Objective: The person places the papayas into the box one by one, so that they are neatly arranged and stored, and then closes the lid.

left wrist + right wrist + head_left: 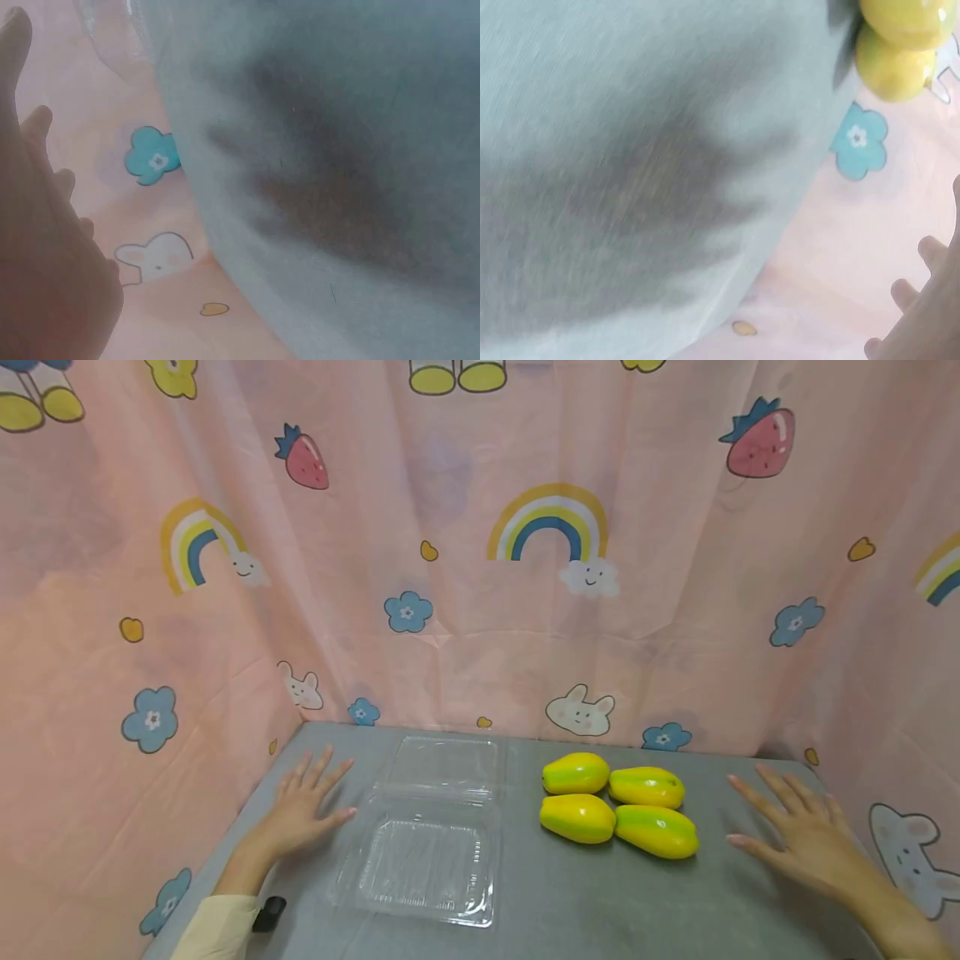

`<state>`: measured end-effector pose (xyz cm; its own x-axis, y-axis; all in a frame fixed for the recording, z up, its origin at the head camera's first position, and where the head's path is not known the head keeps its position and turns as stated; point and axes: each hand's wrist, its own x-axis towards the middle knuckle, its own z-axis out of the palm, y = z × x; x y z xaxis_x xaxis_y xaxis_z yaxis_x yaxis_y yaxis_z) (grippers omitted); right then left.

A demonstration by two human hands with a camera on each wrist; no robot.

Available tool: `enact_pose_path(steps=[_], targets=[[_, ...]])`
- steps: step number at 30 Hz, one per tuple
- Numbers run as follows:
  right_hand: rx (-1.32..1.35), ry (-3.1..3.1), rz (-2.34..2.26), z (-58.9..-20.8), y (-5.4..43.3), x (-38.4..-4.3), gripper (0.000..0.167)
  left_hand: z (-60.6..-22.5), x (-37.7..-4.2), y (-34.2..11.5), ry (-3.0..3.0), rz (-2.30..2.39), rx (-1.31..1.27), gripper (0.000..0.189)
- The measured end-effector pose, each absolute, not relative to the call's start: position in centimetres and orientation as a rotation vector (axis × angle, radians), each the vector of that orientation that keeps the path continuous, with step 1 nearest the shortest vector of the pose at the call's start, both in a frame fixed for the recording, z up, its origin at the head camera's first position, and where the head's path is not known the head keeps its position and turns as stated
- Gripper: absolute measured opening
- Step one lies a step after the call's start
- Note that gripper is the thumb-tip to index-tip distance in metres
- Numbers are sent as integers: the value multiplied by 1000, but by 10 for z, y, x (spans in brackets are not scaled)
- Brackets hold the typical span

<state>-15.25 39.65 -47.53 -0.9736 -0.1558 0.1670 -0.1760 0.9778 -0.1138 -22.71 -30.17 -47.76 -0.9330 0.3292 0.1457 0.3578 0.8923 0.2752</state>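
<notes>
My left hand (303, 806), fingers spread, is held over the left side of the grey table, just left of a clear plastic clamshell box (420, 860). The box lies with its lid (446, 764) folded back, away from me. Right of it, several glossy yellow-green fruits, shaped like mangoes or small papayas, sit in two rows; one is the front left fruit (577, 818). Beyond them on the right, my right hand (806, 839) is also spread and holds nothing. In the wrist views, the left hand (52, 247) and right hand (922, 315) cast shadows on the tabletop.
A pink curtain (465, 668) with cartoon prints encloses the table (570, 910) at the back and both sides. A small black object (270, 913) is by the left sleeve (217, 927).
</notes>
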Motion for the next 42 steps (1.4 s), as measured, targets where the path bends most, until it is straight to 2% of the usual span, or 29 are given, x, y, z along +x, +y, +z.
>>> enact_pose_path(steps=[9, 15, 25, 31, 42], targets=[[386, -2929, 267, -471, 372, -154, 89, -478, -205, -295, -2842, -721, -675, 84], [489, -2853, 325, -475, 355, -157, 83, -483, -187, -291, -2817, -989, -694, 77], [466, -2890, 462, -480, 337, -162, 72, -493, -174, -298, -2760, -1210, -627, 64], [445, -2901, 498, -484, 332, -163, 72, -494, -166, -304, -2778, -1224, -588, 59], [331, -3023, 516, -486, 324, -163, 77, -499, -158, -311, -2799, -1198, -584, 63]])
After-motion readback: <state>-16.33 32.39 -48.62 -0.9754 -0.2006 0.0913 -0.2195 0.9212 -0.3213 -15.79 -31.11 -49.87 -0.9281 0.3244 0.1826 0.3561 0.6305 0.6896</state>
